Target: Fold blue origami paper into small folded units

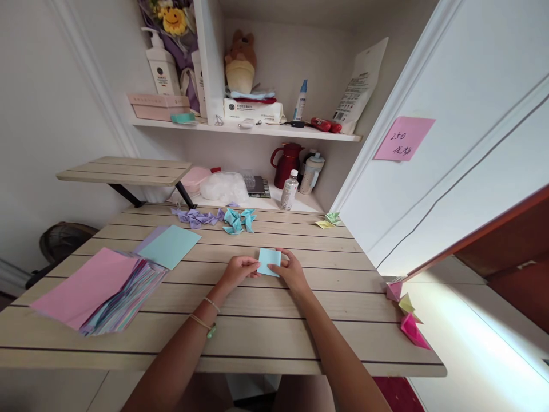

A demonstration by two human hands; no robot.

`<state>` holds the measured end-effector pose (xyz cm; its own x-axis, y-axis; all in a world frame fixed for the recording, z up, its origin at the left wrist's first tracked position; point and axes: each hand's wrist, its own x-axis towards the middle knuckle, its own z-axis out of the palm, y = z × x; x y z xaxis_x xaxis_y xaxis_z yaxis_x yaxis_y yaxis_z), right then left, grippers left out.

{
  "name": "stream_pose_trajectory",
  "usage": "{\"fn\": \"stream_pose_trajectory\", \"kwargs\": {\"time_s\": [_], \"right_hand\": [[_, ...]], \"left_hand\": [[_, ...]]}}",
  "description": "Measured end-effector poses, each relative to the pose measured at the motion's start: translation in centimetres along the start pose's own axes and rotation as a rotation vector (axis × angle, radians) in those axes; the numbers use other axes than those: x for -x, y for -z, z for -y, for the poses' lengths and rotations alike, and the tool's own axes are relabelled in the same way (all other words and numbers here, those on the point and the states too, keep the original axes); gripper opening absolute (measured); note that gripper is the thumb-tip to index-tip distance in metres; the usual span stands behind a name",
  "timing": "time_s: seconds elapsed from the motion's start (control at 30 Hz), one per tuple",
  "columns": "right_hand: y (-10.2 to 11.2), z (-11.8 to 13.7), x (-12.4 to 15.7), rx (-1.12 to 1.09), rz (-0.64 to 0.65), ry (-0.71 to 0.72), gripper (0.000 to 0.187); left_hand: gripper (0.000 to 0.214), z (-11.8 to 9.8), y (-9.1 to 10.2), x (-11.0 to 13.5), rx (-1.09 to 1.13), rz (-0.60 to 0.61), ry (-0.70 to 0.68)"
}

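Note:
A small light blue square of paper [269,258] is held between my two hands above the middle of the table. My left hand [241,270] pinches its left edge between thumb and fingers. On the right edge, my right hand [294,271] grips it with the thumb on the front and the fingers behind. Beyond the hands lie folded blue paper pieces [238,221] and, to their left, folded purple paper pieces [197,218].
A thick stack of coloured paper [94,286] lies at the left beside a loose pale blue sheet [170,246]. Folded pink and yellow pieces [410,330] sit along the right edge. A bottle [289,190] stands at the back, near a small raised shelf [124,170].

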<state>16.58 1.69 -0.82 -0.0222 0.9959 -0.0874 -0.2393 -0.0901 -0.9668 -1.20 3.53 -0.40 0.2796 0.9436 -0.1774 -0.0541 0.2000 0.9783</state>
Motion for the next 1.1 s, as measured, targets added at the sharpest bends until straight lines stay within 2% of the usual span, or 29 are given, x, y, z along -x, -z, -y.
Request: {"fn": "stream_pose_trajectory", "kwargs": {"time_s": [0.53, 0.77, 0.97, 1.1], "right_hand": [[-0.11, 0.33, 0.22, 0.025, -0.002, -0.017, 0.07], [-0.18, 0.3, 0.2, 0.028, -0.011, -0.029, 0.068], [0.1, 0.37, 0.11, -0.01, -0.033, -0.108, 0.055], [0.49, 0.17, 0.08, 0.007, -0.044, -0.094, 0.053]], "left_hand": [[0.032, 0.19, -0.01, -0.07, 0.009, -0.016, 0.009], [0.032, 0.39, 0.07, -0.05, -0.023, -0.012, -0.031], [0.03, 0.42, 0.15, -0.27, -0.036, -0.073, -0.074], [0.024, 0.1, 0.12, -0.12, -0.166, -0.093, -0.103]]}}
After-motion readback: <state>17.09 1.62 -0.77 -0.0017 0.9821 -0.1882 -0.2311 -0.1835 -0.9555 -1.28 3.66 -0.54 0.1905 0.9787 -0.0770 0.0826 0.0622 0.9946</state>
